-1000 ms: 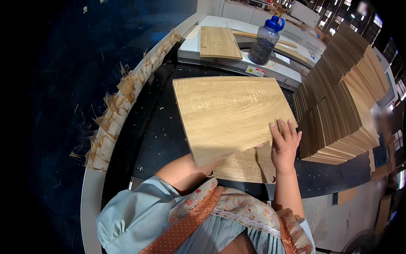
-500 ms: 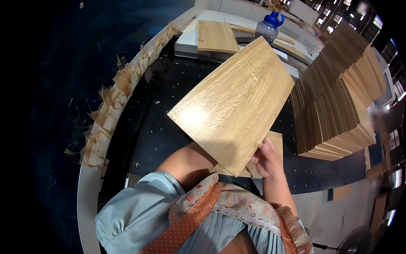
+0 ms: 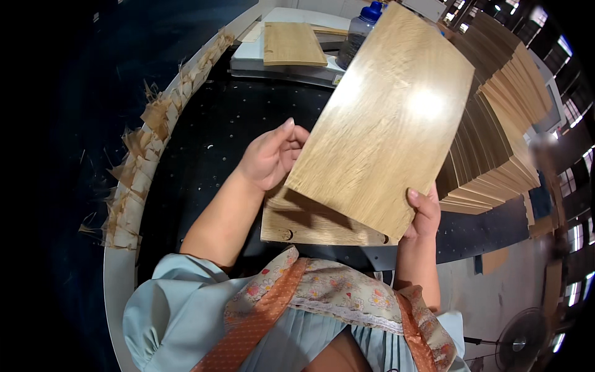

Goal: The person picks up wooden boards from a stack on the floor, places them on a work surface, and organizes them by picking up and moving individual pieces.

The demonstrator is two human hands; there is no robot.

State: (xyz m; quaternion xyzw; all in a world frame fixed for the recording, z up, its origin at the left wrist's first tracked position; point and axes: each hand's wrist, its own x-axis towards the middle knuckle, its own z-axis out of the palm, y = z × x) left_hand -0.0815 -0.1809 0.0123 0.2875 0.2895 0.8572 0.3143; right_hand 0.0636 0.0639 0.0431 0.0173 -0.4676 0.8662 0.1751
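Note:
A wood-grain board [image 3: 387, 118] is held up tilted in front of me, its face catching the light. My right hand [image 3: 423, 211] grips its lower right corner, thumb on the face and the other fingers hidden behind. Beside its left edge is my left hand [image 3: 273, 155], loosely curled and open, with the thumb off the board. Some of its fingertips reach the edge, and I cannot tell whether they touch it. Underneath, a second wood-grain board [image 3: 328, 234] lies on the black table [image 3: 204, 180], with dark round holes along its near edge.
At the right stands a tall stack of boards [image 3: 489, 139]. Another board [image 3: 294, 43] rests on a white surface at the back, near a blue-lidded bottle [image 3: 356, 31]. Frayed tape [image 3: 139, 161] lines the table's left rail. A fan [image 3: 520, 341] stands low at the right.
The held board has moved up and to the right, turning more upright. My left hand has come out from behind it to its left edge. More of the board below shows.

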